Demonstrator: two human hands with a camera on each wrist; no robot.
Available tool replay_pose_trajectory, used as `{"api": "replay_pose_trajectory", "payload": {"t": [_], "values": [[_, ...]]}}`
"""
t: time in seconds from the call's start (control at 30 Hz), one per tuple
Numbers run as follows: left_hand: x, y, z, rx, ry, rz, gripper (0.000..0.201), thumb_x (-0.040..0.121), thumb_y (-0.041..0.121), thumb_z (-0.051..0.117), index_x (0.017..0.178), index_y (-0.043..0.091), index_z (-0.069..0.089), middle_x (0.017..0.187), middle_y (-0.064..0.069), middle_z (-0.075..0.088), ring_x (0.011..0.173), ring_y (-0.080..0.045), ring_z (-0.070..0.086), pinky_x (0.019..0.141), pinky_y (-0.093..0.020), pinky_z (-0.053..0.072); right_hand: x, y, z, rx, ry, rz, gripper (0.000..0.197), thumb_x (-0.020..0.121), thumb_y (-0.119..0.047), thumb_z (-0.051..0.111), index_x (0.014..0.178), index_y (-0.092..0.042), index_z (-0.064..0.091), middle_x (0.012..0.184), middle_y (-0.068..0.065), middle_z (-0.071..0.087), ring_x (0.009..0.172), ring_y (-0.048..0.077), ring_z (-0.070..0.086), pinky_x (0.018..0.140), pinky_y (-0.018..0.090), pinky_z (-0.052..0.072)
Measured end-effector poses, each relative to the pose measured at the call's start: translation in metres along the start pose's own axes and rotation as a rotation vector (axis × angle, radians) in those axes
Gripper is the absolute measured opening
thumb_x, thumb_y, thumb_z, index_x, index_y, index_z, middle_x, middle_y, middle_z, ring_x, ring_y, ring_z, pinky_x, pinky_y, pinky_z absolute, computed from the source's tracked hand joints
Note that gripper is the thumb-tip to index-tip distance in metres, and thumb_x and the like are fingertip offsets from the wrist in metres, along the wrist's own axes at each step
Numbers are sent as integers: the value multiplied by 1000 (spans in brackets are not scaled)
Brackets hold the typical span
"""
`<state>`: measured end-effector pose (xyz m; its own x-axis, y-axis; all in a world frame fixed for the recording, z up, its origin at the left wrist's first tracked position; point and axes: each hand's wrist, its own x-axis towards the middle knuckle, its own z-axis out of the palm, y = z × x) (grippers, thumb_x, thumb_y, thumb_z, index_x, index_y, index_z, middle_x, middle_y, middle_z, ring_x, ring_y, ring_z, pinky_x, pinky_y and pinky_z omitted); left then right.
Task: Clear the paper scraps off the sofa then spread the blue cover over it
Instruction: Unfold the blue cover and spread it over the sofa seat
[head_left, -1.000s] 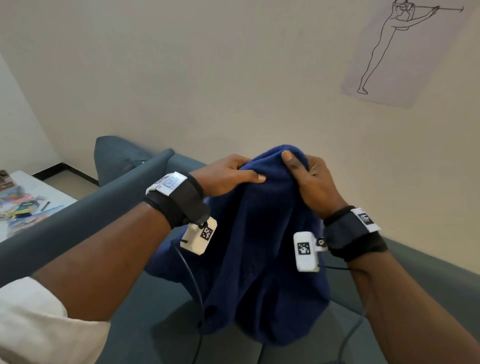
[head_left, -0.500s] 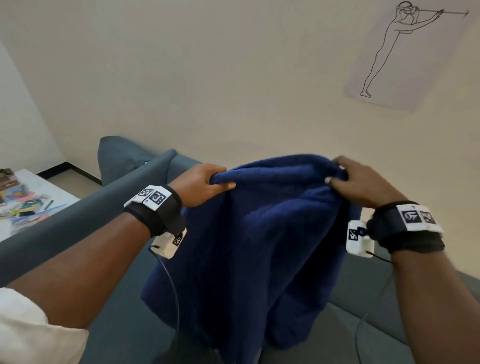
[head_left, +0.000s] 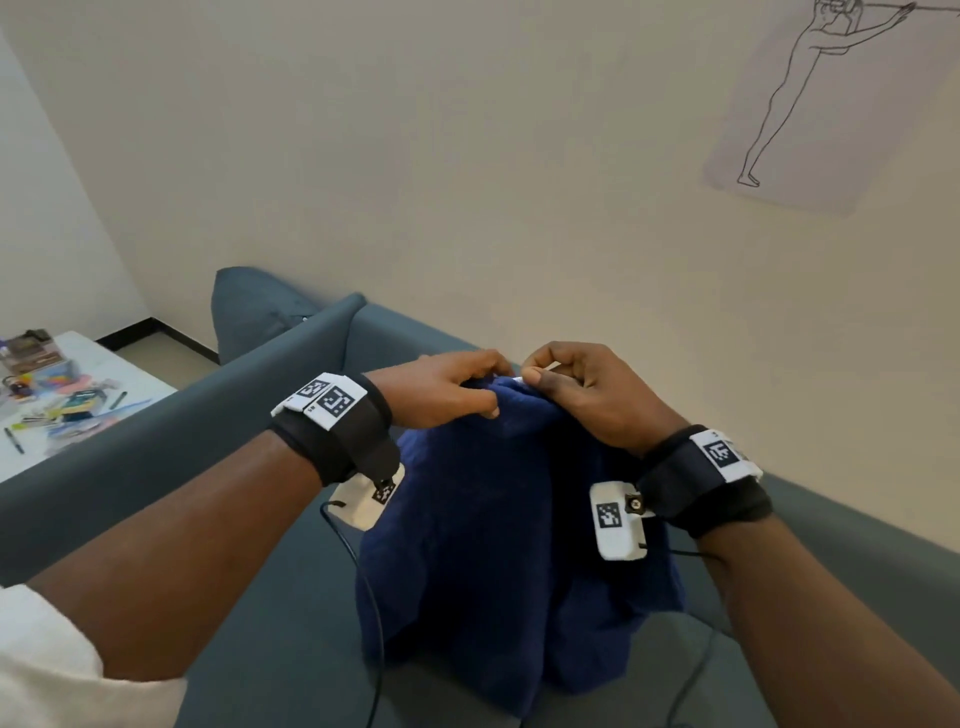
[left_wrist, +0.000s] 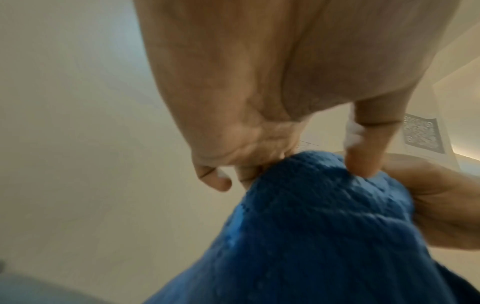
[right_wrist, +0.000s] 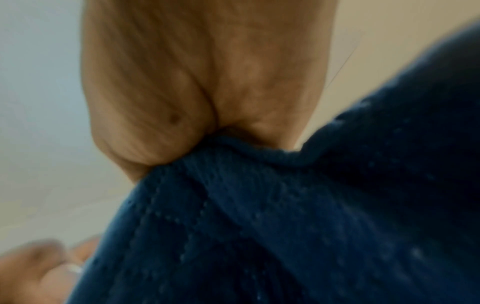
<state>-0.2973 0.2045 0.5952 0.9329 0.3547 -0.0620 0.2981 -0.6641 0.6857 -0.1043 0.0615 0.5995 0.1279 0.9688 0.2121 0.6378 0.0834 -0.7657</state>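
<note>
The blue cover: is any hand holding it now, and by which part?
Yes, both. The left hand and the right hand pinch the blue cover at its top edge, close together; the rest hangs down over the sofa.

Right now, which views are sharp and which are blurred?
Head view: sharp, evenly lit. Left wrist view: left hand fairly clear, blue cover slightly soft. Right wrist view: smeared throughout, right hand and blue cover both blurred.
</note>
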Motion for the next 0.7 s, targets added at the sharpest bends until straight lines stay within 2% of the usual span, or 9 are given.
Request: {"api": "replay_pose_trajectory", "payload": {"t": [0.07, 0.13, 0.2, 0.27, 0.33, 0.43, 0.5, 0.63, 0.7], "values": [[-5, -4, -4, -7, -88, -37, 13, 92, 49, 67, 92, 36, 67, 83, 15, 69, 79, -5, 64, 73, -23, 48, 0, -2, -5, 33, 0, -15, 13, 103, -21, 65, 96, -15, 73, 90, 9, 78, 83, 14, 71, 82, 39, 58], [-10, -7, -6, -43, -96, -75, 23, 93, 51, 68, 97, 28, 71, 82, 14, 72, 74, -4, 67, 63, -15, 48, -1, -5, -8, 57, 4, -25, 12, 102, -15, 65, 96, -10, 74, 89, 2, 78, 83, 7, 71, 79, 24, 56], [-14, -16, -6, -50, -62, -85, 29, 89, 57, 69, 101, 31, 71, 89, 11, 75, 82, -8, 71, 69, -21, 53, -4, -6, -11, 100, 9, -15, 11, 102, -14, 65, 97, -6, 72, 87, -1, 79, 82, 5, 72, 77, 18, 53], [-16, -23, -5, -11, -19, -91, 32, 84, 69, 67, 97, 40, 66, 95, 13, 72, 90, -10, 69, 82, -31, 55, -8, -6, -16, 138, 18, 2, 11, 101, -15, 66, 100, -6, 72, 88, 6, 80, 82, 10, 74, 78, 22, 54], [-16, -29, -2, -20, 45, -114, 34, 84, 72, 58, 87, 39, 59, 90, 15, 62, 87, -9, 60, 84, -35, 48, -12, -6, -22, 132, 17, 14, 8, 100, -17, 69, 100, -10, 73, 87, 10, 80, 80, 12, 72, 78, 24, 54], [-14, -26, -4, -144, 114, -79, 36, 89, 54, 47, 86, 19, 55, 86, 4, 55, 83, -13, 52, 83, -40, 42, -20, -7, -31, 87, -12, 51, 8, 96, -21, 74, 104, -18, 74, 84, 8, 80, 78, 14, 74, 76, 23, 55], [-13, -21, -10, -61, 135, -38, 29, 86, 48, 52, 81, 19, 55, 81, -1, 58, 78, -15, 54, 78, -43, 46, -24, -5, -36, 50, -23, 73, 12, 95, -25, 75, 107, -24, 74, 82, 11, 79, 77, 18, 74, 75, 24, 54], [-13, -17, -24, 70, 197, 42, 24, 96, 36, 66, 81, 21, 55, 71, 8, 53, 64, -8, 46, 65, -32, 41, -27, 10, -52, -50, 15, 108, 14, 96, -35, 73, 109, -32, 71, 79, 22, 75, 72, 20, 67, 77, 32, 50], [-16, -16, -30, 112, 269, 93, 23, 94, 37, 70, 82, 24, 56, 67, 11, 54, 60, -4, 46, 60, -24, 40, -26, 19, -55, -112, 56, 129, 9, 98, -36, 70, 106, -33, 71, 80, 14, 75, 73, 12, 64, 76, 30, 48]]}}
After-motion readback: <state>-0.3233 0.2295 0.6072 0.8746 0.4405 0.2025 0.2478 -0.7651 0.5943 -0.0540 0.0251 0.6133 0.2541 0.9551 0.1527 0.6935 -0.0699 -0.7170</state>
